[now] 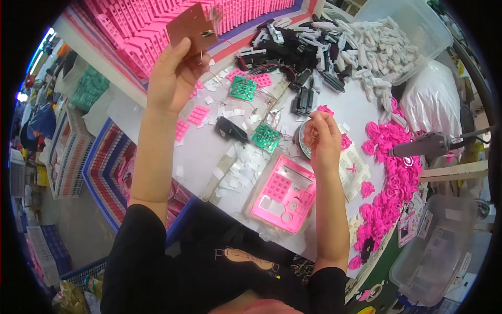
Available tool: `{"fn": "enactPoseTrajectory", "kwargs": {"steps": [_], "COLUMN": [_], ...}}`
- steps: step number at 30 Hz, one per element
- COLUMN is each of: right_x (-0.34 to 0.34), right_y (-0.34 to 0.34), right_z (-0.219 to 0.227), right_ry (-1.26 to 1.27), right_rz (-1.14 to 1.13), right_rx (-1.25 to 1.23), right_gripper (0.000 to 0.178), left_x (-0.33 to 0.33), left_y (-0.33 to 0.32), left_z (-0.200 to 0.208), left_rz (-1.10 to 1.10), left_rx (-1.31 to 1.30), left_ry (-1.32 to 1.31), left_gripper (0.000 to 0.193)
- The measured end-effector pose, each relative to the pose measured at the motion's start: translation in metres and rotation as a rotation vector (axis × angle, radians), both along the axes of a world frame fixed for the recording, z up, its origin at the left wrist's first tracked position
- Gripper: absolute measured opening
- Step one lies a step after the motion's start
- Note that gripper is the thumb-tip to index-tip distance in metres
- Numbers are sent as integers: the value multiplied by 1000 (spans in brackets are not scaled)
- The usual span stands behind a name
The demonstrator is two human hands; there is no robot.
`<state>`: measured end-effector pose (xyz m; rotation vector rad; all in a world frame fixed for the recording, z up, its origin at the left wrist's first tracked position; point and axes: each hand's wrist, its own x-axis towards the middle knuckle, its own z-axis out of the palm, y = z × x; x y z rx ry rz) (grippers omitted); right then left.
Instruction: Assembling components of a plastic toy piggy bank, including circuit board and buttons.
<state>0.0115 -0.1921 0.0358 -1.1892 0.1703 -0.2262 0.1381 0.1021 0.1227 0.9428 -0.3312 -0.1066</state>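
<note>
My left hand (175, 78) is raised at the upper left, its thumb and fingers closed on a brown circuit board (189, 29) with thin wires hanging from it. My right hand (322, 137) is over the table's middle, fingers curled together in a pinch; whatever they hold, if anything, is too small to make out. Just below and left of it lies a pink plastic housing (285, 193) with a pink keypad (276, 187) in it. Two green circuit boards (242, 88) with wires lie between my hands, near a black plastic part (231, 129). Partly behind my right hand is a round dish (303, 140).
Pink parts fill a large box (112, 68) at the far left. Black parts (272, 49) and white parts (384, 49) are heaped at the back. Pink rings (389, 183) pile along the right edge, near a dark tool (426, 146). White paper pieces (241, 170) are scattered about.
</note>
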Motion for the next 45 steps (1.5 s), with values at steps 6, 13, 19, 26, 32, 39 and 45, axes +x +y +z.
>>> {"fn": "enactPoseTrajectory", "kwargs": {"steps": [6, 13, 19, 26, 32, 39, 45], "right_x": [-31, -42, -33, -65, -61, -76, -75], "right_y": [29, 39, 39, 52, 58, 32, 33], "right_z": [39, 54, 42, 36, 15, 45, 49], "right_ry": [-246, -450, -529, -246, 143, 177, -274], "right_rz": [22, -232, -189, 57, 597, 732, 89], "right_rx": [-195, -957, -1133, -733, -11, -287, -865], "right_gripper": [11, 36, 29, 12, 20, 42, 43], "left_x": [-58, -93, -93, -113, -115, -105, -116], "left_y": [-20, -29, -23, -33, -32, -23, -28], "left_z": [-18, -57, -66, -63, -70, -76, -70], "left_rz": [-236, -556, -835, -351, -513, -553, -647], "left_rx": [64, -59, -295, 10, -115, -144, 25], "left_ry": [122, 359, 379, 431, 376, 394, 364], "left_gripper": [25, 34, 33, 45, 43, 41, 48]}}
